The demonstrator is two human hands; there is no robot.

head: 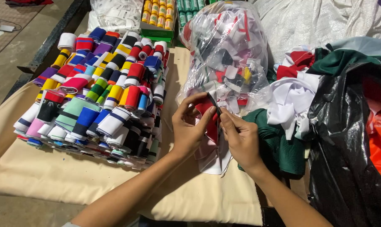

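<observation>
My left hand (189,126) and my right hand (240,138) meet over the middle of the table, both pinching a small red and black fabric piece (210,110). Under the hands lies a small stack of white and pink fabric pieces (213,159). Just behind them stands a clear plastic bag (228,50) stuffed with red, white and black fabric pieces.
A big pile of rolled coloured ribbed bands (102,88) fills the left on a beige cloth (52,172). Green fabric (278,147), white fabric (293,101) and a black plastic bag (345,159) lie at the right. Boxes of thread spools (159,14) stand at the back.
</observation>
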